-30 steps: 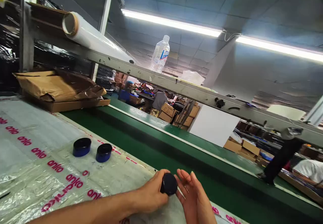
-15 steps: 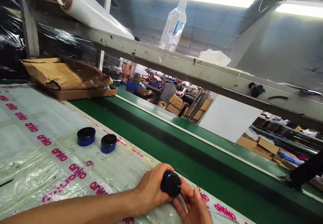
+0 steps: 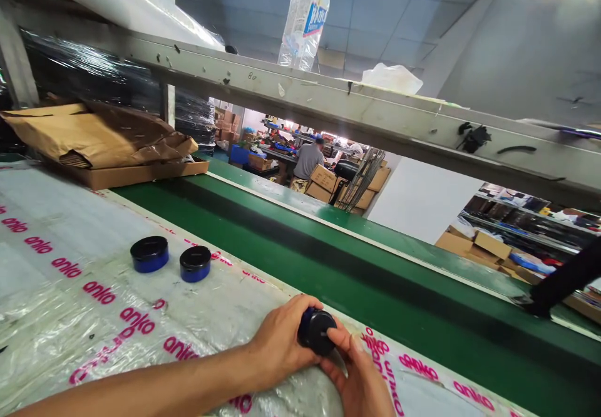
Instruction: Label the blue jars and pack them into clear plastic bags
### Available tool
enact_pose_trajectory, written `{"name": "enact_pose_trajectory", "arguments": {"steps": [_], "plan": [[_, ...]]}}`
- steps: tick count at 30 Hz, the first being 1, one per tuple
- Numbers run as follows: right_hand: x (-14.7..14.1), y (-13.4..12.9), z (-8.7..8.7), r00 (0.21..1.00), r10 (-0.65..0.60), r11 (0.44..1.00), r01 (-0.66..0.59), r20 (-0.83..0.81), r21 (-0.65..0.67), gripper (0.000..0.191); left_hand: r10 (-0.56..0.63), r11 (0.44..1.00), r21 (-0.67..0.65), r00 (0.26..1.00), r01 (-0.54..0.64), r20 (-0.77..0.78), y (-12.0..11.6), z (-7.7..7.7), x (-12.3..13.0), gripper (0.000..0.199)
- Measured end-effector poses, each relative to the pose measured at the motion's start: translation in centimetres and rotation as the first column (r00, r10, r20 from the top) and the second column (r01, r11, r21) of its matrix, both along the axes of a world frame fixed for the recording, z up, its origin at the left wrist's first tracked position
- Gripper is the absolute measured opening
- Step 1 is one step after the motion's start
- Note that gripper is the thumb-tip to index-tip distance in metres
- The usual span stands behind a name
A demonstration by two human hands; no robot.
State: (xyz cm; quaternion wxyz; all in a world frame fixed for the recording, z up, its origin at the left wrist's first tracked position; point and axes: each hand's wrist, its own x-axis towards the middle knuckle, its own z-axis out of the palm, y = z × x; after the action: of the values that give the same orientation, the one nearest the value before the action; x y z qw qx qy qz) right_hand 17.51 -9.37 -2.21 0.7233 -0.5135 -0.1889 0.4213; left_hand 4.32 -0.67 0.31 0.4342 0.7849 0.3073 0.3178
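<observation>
My left hand [image 3: 287, 340] is wrapped around a round blue-and-black piece [image 3: 320, 337], shaped like a small lidded jar, tilted so its black face turns toward my right hand. The fingers of my right hand [image 3: 354, 364] are closed in a pinch against that face. A tiny pale spot shows at the fingertips; I cannot make out what it is. Two similar pieces stand upright to the left on the plastic-covered table: one round piece [image 3: 149, 255] and, beside it, another round piece [image 3: 195, 264]. Each has a black top and a blue base.
Beyond the table [image 3: 107, 335], printed with pink lettering, runs a green conveyor belt [image 3: 263, 241]. At the back left lies a shallow cardboard box [image 3: 136, 171] with brown paper. A metal shelf beam [image 3: 338, 94] crosses above, bearing a plastic bottle [image 3: 304, 25]. A person [image 3: 308, 160] is far off.
The view has shifted slightly, so the background sits a bit left and higher. My right fingertips have moved in onto the black face; my left hand keeps its hold on the piece.
</observation>
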Motion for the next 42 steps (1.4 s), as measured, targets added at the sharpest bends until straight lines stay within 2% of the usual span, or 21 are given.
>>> {"name": "enact_pose_trajectory", "arguments": {"steps": [11,19,42], "plan": [[-0.9,-0.7,1.8,0.996,0.052,0.998,-0.054,0.069,0.032,0.05,-0.044,0.999,-0.027,0.999,0.044,0.031,0.5,-0.6,0.0,0.059],[-1.3,-1.5,2.6,0.983,0.132,0.984,-0.145,0.123,0.099,0.042,-0.056,0.998,-0.04,0.997,0.058,0.048,0.4,-0.5,0.1,0.057],[-0.4,-1.1,1.4,0.958,0.185,0.972,-0.211,0.221,0.104,0.038,-0.097,0.994,-0.038,0.993,0.1,0.069,0.8,-1.4,0.1,0.053]]}}
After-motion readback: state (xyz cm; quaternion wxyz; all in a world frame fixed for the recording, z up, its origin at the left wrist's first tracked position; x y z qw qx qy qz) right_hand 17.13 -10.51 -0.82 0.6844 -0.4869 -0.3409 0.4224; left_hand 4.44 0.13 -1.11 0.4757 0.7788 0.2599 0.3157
